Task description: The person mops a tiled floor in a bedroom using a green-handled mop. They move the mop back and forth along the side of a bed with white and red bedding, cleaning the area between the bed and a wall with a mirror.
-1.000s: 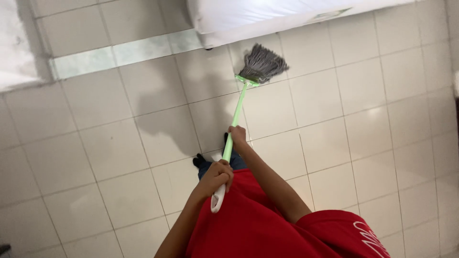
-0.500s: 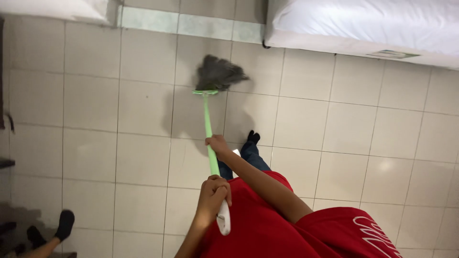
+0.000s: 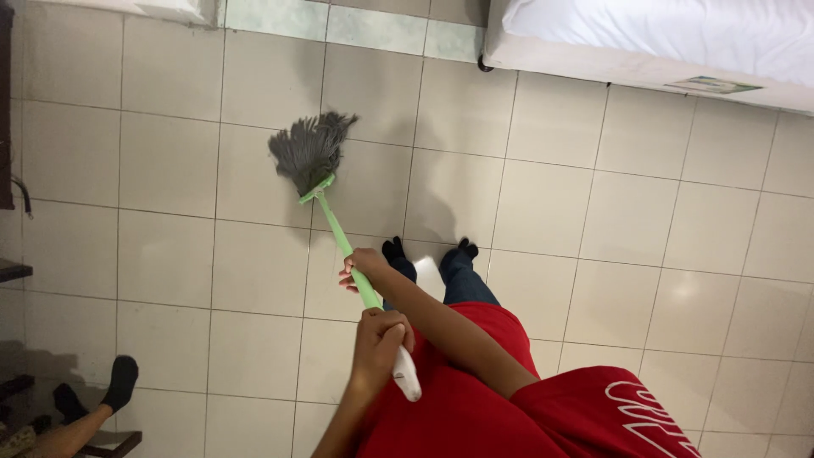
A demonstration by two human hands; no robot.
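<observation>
I hold a mop with both hands over a pale tiled floor (image 3: 644,254). Its grey string head (image 3: 309,153) rests on the tiles ahead and to the left of my feet (image 3: 428,251), which are in dark socks. My right hand (image 3: 365,265) grips the green handle (image 3: 332,227) about halfway down. My left hand (image 3: 383,337) is closed around the handle higher up, just above its white end grip (image 3: 408,383). My red shirt (image 3: 509,407) fills the lower middle of the view.
A bed with white sheets (image 3: 678,42) stands at the top right. A light green strip (image 3: 373,25) runs along the far wall. Another person's foot in a black sock (image 3: 119,382) is at the lower left, beside dark furniture (image 3: 8,110) on the left edge.
The mop head has swept leftward and nearer to my feet across the tiles. My view has shifted, and both hands keep their grip on the handle.
</observation>
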